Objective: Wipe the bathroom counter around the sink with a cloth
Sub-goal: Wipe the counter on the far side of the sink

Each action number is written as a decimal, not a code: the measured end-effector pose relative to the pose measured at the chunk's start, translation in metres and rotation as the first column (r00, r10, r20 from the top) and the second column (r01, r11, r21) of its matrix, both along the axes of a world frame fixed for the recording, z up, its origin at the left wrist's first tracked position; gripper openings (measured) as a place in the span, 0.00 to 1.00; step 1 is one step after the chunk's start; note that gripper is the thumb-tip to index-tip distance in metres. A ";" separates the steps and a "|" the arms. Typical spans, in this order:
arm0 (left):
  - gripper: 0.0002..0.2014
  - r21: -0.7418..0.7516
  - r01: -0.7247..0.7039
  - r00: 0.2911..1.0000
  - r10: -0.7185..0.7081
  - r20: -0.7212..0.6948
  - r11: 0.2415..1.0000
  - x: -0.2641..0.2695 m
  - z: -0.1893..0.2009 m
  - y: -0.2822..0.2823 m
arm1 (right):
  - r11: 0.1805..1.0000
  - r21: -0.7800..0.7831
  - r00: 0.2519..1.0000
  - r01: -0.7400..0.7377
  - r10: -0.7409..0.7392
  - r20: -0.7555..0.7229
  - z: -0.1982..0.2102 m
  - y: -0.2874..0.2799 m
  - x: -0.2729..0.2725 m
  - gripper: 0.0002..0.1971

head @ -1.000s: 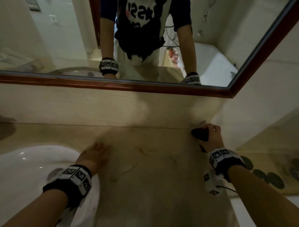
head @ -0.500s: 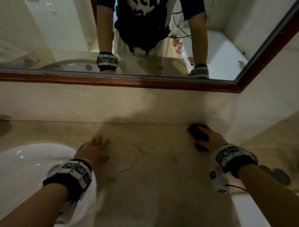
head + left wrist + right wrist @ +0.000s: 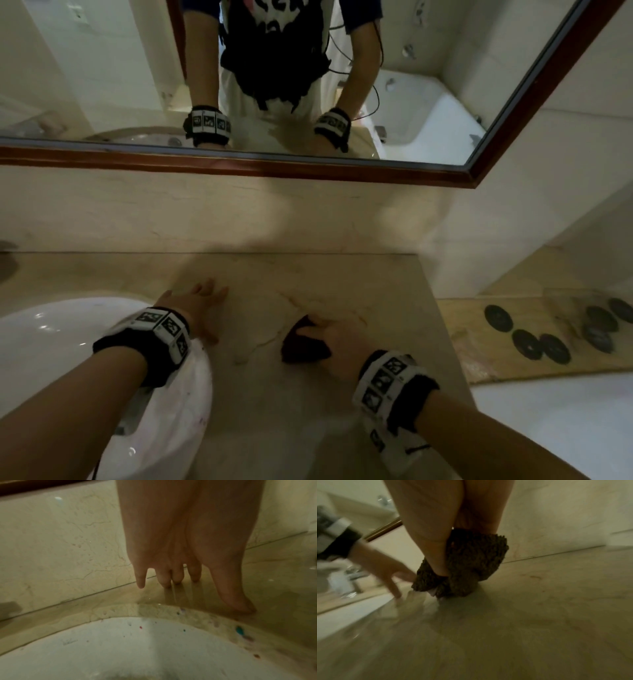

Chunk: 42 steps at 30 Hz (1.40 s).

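A dark, nubbly cloth (image 3: 303, 341) (image 3: 471, 566) lies bunched on the beige marble counter (image 3: 260, 394), and my right hand (image 3: 337, 337) grips it and presses it down near the counter's middle. My left hand (image 3: 197, 308) (image 3: 180, 574) rests flat on the counter with fingers straight, just past the rim of the white sink (image 3: 51, 342) (image 3: 137, 649). In the right wrist view my left hand (image 3: 385, 572) is blurred at the left, close to the cloth.
A wood-framed mirror (image 3: 239, 68) hangs above the marble backsplash (image 3: 205, 212). The counter ends at a right edge (image 3: 445, 325), with a mat of dark round discs (image 3: 548, 339) on the floor beyond. Small coloured specks (image 3: 239, 630) dot the sink rim.
My right hand has dragged the cloth from the back right corner by the wall toward me and left, to mid-counter. My left hand stays planted beside the sink.
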<state>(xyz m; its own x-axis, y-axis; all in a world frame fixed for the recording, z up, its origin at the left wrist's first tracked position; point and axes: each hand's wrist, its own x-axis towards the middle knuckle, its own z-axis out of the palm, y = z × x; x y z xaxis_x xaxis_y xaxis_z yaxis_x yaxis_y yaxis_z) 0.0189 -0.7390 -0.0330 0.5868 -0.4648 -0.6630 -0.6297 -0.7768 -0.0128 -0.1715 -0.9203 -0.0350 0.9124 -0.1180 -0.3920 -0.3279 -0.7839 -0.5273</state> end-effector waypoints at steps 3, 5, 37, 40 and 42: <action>0.48 0.003 0.006 0.998 -0.006 -0.056 1.000 0.002 -0.005 0.002 | 0.979 0.018 0.964 0.201 -0.201 0.173 0.013 -0.040 0.010 0.20; 0.49 -0.017 -0.008 0.999 0.007 -0.054 1.000 0.005 -0.010 0.004 | 0.946 0.021 0.924 0.323 -0.320 0.211 0.011 -0.071 0.019 0.21; 0.49 -0.065 0.030 0.998 -0.033 -0.047 0.997 0.014 -0.026 0.011 | 0.886 -0.342 0.913 0.313 -0.380 -0.148 -0.016 -0.148 -0.028 0.35; 0.49 -0.039 0.036 0.998 -0.038 -0.044 0.999 0.012 -0.023 0.010 | 0.897 -0.368 0.931 0.246 -0.324 -0.167 -0.027 -0.117 -0.036 0.39; 0.48 -0.027 0.042 0.999 -0.042 -0.031 0.999 0.010 -0.020 0.009 | 0.928 -0.339 0.961 0.156 -0.222 -0.167 -0.027 -0.080 -0.036 0.38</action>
